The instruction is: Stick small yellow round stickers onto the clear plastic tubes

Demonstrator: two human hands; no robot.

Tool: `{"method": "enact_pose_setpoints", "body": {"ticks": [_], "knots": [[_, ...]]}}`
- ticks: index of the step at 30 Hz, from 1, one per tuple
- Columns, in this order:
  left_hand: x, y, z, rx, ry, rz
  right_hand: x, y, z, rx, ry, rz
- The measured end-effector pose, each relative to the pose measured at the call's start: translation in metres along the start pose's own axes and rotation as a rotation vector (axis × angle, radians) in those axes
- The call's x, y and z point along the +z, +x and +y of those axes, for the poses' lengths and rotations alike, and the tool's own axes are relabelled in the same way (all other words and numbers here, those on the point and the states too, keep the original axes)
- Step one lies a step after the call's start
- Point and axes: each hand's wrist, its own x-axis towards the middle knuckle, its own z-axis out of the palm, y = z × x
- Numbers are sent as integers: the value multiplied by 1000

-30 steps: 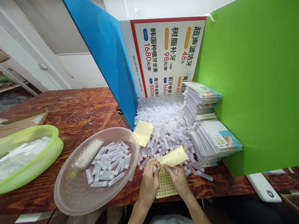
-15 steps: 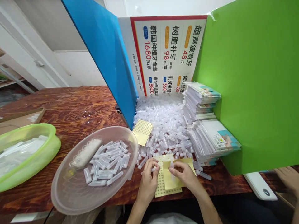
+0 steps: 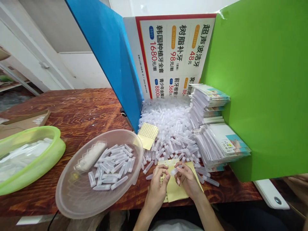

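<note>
A small clear plastic tube (image 3: 175, 170) sits between the fingertips of my right hand (image 3: 189, 181), tilted above a yellow sticker sheet (image 3: 176, 189). Just left of it, my left hand (image 3: 156, 186) is curled with thumb and fingers close together; anything between them is too small to make out. The yellow sheet lies over another sheet with rows of small round dots, mostly hidden now. Behind my hands spreads a large heap of similar tubes (image 3: 168, 128). One more dotted sticker sheet (image 3: 148, 134) rests on the heap's left side.
A translucent oval basin (image 3: 72, 192) with tubes and a white packet stands left, beside a green basin (image 3: 59, 149). Stacked printed cards (image 3: 211, 144) lean by the green panel (image 3: 264, 96). A blue panel (image 3: 113, 54) borders the heap. A white device (image 3: 271, 194) lies at the right edge.
My right hand has lifted the tube off the yellow sheet and tilted it toward my left hand. The yellow sheet has shifted and covers more of the dotted one.
</note>
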Motion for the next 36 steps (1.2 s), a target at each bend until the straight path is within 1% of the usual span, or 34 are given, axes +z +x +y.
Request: {"method": "enact_pose_setpoints", "body": {"ticks": [2,8,14,22,28,36], "knots": [[0,1,-1,2,-18,-9,0,1,1,1,-3,-7],[1,0,-3,-56,-46,-30,-3,3,10,-1,35,-34],[2,1,-7,-51,-25,-34,-5,2,16,-11,67,-22],[4,0,-8,-51,-9,-29,-4,4,16,-9,81,-25],[4,1,-11,-49,-37,-28,-3,4,17,-7,85,-25],[3,-1,-6,-66,-35,-20,-1,4,15,4,89,1]]}}
